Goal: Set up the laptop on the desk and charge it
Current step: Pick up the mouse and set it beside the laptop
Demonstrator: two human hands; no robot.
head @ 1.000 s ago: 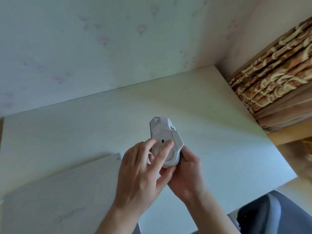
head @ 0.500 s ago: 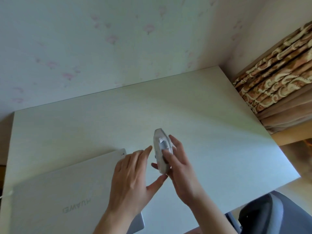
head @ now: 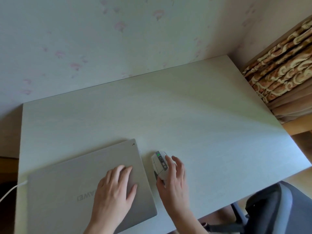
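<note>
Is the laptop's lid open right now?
No, the laptop lies closed and flat on the desk, the left hand resting on its lid.

Matt, smooth wood-grain laminate on desk (head: 185, 115). Satin silver, metal-look lid on laptop (head: 67, 174), 7 o'clock. White matt plastic with grey inserts on mouse (head: 157, 163). Patterned woven cloth: curtain (head: 287, 73), 2 o'clock.

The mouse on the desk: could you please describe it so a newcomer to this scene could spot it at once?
On the pale wooden desk, a closed silver laptop lies at the near left. Just right of it sits the white and grey computer mouse, under the right hand; it alone shows a small green light.
</note>
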